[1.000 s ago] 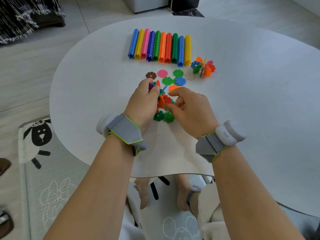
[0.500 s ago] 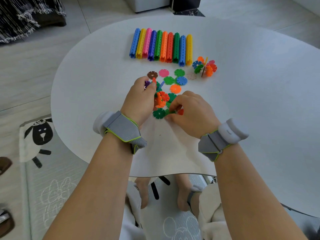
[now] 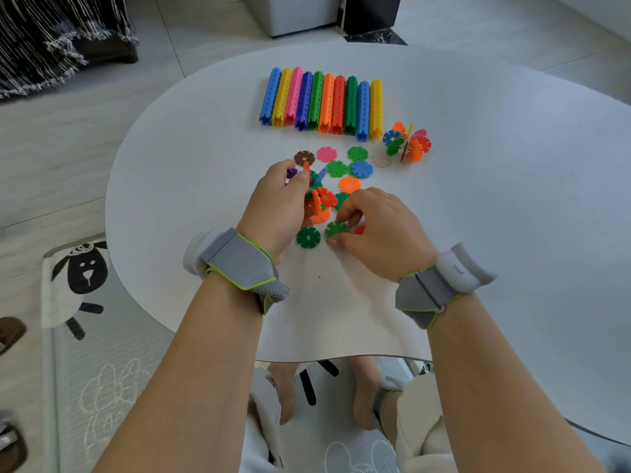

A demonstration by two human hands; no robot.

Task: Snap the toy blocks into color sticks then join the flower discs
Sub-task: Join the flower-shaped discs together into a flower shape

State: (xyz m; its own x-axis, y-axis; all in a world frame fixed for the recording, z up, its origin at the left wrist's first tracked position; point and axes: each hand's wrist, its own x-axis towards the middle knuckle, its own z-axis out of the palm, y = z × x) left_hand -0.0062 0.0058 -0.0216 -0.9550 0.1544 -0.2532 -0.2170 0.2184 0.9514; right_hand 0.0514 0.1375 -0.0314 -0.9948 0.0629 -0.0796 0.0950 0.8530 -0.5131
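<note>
Several colour sticks lie side by side at the far middle of the white table. A finished flower-disc cluster sits to their right. Loose flower discs are scattered in front of the sticks. My left hand grips a partly joined disc cluster of orange, red, blue and purple discs. My right hand pinches a green disc lying on the table. A second green disc lies just left of it, and a red disc peeks from under my right fingers.
A play mat with a sheep drawing covers the floor at the left. A white box and a dark box stand on the floor beyond the table. My knees and feet show below the table's near edge.
My right hand has moved down from the held cluster to the table and taken hold of the green disc. My left hand has kept holding the cluster nearly still.
</note>
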